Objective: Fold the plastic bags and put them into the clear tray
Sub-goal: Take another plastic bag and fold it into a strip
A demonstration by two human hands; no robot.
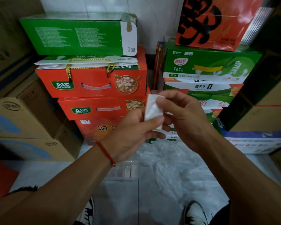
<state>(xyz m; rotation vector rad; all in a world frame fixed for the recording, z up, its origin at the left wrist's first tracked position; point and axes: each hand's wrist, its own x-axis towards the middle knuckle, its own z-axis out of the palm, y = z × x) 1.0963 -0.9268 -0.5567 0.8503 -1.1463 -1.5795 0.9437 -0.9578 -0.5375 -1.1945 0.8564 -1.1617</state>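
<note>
Head view looks down along both my forearms, which reach forward and meet in front of the stacked cartons. My left hand (133, 129) comes in from the lower left, back of the hand toward the camera, a red cord bracelet (106, 153) around the wrist; its thumb is curled over and pinches the lower part of a folded plastic bag (152, 110). My right hand (183, 117) comes in from the lower right, turned with its back to the camera too, and its thumb and fingers pinch the upper edge of that same bag, so both hands are closed on it at chest height. The bag is translucent white, folded down into a small narrow strip, standing roughly upright between my two thumbs, its surface slightly crinkled. Below my hands, on the pale floor, lies a loose heap of clear plastic bags (172, 161), crumpled and unfolded, spreading toward my right shoe (195, 213). Just left of that heap sits the clear tray (123, 171), partly hidden under my left wrist; I cannot tell what it holds. Behind everything stand red Beidahuang gift boxes (91, 83) and green milk drink cartons (208, 65).
</note>
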